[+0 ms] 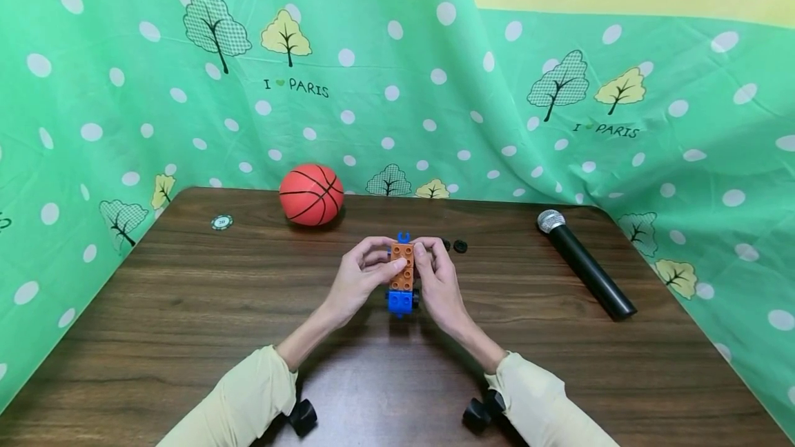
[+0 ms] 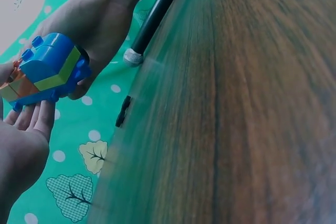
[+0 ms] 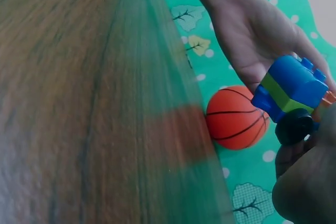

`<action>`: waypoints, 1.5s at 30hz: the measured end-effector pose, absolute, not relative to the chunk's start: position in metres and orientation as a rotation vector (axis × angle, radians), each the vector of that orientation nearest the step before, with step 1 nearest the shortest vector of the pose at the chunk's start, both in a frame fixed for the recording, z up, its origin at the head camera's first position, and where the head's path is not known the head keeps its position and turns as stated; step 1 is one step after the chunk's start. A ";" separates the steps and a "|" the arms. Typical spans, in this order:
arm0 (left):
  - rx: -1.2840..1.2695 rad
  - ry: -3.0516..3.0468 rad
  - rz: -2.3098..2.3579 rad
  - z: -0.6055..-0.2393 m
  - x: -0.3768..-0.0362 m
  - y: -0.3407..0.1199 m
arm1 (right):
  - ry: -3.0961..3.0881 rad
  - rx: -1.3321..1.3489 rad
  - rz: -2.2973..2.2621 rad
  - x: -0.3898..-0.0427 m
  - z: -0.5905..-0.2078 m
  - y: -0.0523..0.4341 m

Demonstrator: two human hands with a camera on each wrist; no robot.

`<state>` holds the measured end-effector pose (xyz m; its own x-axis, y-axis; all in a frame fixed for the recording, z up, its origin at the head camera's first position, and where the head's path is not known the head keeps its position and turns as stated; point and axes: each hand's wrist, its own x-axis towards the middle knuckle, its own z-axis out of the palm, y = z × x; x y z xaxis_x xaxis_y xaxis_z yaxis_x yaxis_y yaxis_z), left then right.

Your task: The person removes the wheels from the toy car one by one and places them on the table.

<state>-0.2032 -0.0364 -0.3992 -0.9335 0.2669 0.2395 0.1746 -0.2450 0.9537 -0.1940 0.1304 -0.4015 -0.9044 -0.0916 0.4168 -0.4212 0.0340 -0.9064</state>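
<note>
Both hands hold up a building-block toy car [image 1: 402, 267] above the table. It has an orange studded top, a rounded blue end block, a lime layer and a blue base. My left hand [image 1: 360, 278] grips its left side, thumb across the orange studs. On the opposite side, the fingers and thumb of my right hand [image 1: 439, 288] pinch near the car's far end; whether a small part lies between them is hidden. A black wheel [image 3: 294, 127] sits on the car's right side by the blue end. Beyond the right hand, two loose black wheels [image 1: 460, 246] lie on the table.
A red toy basketball [image 1: 311, 194] stands at the back, left of the hands. Further left lies a poker chip [image 1: 221, 222]. A black microphone [image 1: 586, 266] with a silver head lies to the right on the wooden table [image 1: 186, 309]. Green printed cloth [image 1: 385, 54] hangs behind.
</note>
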 end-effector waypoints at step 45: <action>0.629 2.035 2.217 -0.399 -0.202 -0.044 | -1.976 0.754 1.683 -0.203 -0.419 0.138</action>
<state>-0.2021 -0.0437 -0.3986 -0.9142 0.3187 0.2502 0.2220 -0.1226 0.9673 -0.2026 0.1382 -0.4193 -0.7568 -0.1238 0.6418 -0.6533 0.1130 -0.7486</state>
